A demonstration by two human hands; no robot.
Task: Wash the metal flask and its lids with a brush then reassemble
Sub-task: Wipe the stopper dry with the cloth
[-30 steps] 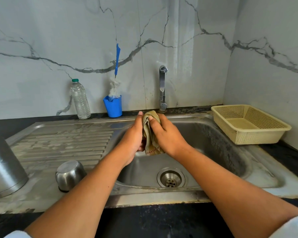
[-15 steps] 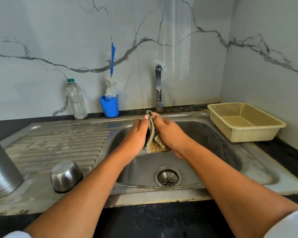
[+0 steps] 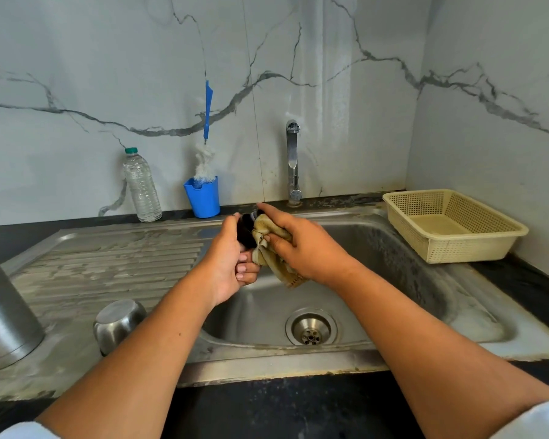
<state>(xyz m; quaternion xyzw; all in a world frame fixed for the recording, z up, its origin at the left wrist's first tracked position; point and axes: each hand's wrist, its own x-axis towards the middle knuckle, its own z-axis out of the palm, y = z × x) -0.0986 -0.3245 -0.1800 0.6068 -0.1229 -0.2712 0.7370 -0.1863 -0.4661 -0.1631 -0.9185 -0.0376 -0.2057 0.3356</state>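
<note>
Marble-walled kitchen, steel sink (image 3: 267,356) in a dark counter (image 3: 267,407). Left grip (image 3: 232,264) is holding the small dark lid (image 3: 246,231) over the basin, probably to catch drips. Right grip (image 3: 301,245) is pinching a cloth (image 3: 270,251) against it. Flask (image 3: 4,318) and steel cap (image 3: 119,321) are sitting on the drainboard (image 3: 108,264), draining I guess.

The left forearm (image 3: 146,340) and right forearm (image 3: 412,321) reach forward and converge. The left hand (image 3: 230,264) curls its fingers (image 3: 247,267) round a small black round lid (image 3: 246,232). The right hand (image 3: 305,248) pinches a crumpled tan cloth (image 3: 271,253) against it.
</note>
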